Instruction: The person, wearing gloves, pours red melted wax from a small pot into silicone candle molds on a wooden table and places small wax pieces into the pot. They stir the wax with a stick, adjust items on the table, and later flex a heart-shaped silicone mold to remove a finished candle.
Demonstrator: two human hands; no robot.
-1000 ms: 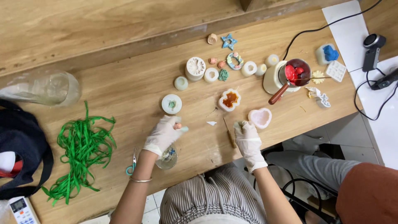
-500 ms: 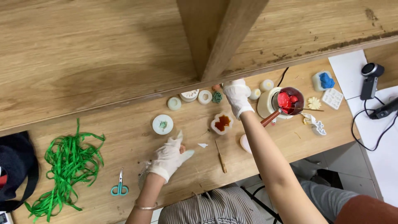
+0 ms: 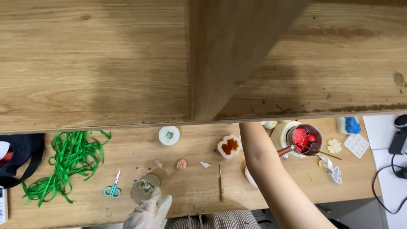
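Observation:
My left hand [image 3: 148, 213], in a white glove, lies at the table's near edge. Its fingers stretch flat and touch the rim of a small clear round jar [image 3: 143, 189]. My right forearm [image 3: 271, 178] reaches away across the table and passes under the wooden shelf [image 3: 127, 63]. The shelf hides the right hand and whatever it touches. A white mould of amber liquid [image 3: 229, 146] and a wooden-handled pick [image 3: 221, 183] lie just left of that arm. To its right stands a small pot of red wax [image 3: 306, 140].
Green ribbon [image 3: 70, 163], teal scissors [image 3: 112, 189] and a black bag [image 3: 19, 154] lie at the left. A round white mould [image 3: 169, 135] and a small pink ball [image 3: 181, 164] sit mid-table. At the right are white moulds [image 3: 357, 145] and a blue piece [image 3: 352, 124].
The view has tipped so the shelf covers the table's far half. My right hand has gone out of sight under it. My left hand has slid back to the near edge by the jar.

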